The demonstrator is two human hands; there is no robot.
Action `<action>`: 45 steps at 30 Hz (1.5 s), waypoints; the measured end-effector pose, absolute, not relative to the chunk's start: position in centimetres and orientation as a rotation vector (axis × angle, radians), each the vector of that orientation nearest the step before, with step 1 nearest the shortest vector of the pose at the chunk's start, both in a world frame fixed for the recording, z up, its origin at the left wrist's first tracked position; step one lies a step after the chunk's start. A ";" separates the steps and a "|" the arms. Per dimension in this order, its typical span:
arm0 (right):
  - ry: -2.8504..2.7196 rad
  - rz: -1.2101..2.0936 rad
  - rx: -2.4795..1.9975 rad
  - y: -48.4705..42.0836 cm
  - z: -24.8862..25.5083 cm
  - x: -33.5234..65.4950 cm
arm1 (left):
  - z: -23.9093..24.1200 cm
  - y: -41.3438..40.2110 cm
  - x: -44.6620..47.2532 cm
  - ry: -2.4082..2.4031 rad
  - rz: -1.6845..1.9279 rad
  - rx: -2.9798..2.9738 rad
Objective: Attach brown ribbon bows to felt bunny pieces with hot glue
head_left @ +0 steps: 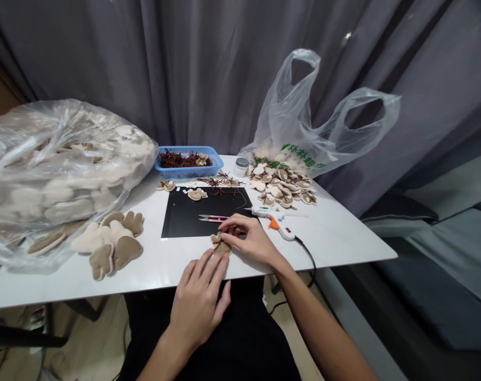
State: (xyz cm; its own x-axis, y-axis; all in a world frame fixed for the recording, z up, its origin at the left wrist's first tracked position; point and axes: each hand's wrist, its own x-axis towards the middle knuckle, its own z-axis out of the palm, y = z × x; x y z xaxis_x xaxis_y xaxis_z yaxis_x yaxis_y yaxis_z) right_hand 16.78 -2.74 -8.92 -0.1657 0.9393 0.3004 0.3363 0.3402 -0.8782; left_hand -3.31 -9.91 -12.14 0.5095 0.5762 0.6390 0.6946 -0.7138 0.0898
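A small brown and cream felt bunny patch (221,246) with a dark brown bow lies near the table's front edge. My left hand (200,299) rests its stretched fingertips on the patch's lower edge, pressing it flat. With bent fingers, my right hand (246,238) pinches at the patch's upper right side, beside the bow; its fingertips partly hide what they grip. Just beyond the hands, thread snips (212,218) with pink handles lie on a black mat (184,225). A white glue gun (278,221) with an orange trigger rests right of my right hand.
Loose plush pieces (113,243) lie at left before a large clear bag (65,174). A blue basket (188,170) holds brown bows. Finished-looking patches (283,185) pile up by a plastic carrier bag (299,127). A small jar (241,166) stands between. The glue gun's cord (309,254) hangs over the edge.
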 end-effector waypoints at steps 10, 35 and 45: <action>-1.749 0.837 -1.166 -2.1 -9.7 16.3 | -12.4 -10.0 -3.4 -1.108 -0.963 -2.579; -0.733 1.314 -0.734 -5.2 -7.3 17.0 | -12.1 -8.5 -3.5 -0.966 -1.165 -2.365; -0.901 1.281 -0.822 -3.9 -6.6 18.1 | -13.1 -9.3 -3.6 -1.029 -1.130 -2.332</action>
State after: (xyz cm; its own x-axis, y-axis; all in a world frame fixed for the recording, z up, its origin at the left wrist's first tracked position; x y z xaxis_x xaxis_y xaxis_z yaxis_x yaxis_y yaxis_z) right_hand 18.07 -3.93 -6.61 0.0621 0.9934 0.0968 -0.4263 0.1141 -0.8974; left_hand -3.65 -9.26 -13.14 0.4178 0.4580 0.7846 0.7383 -0.6745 0.0006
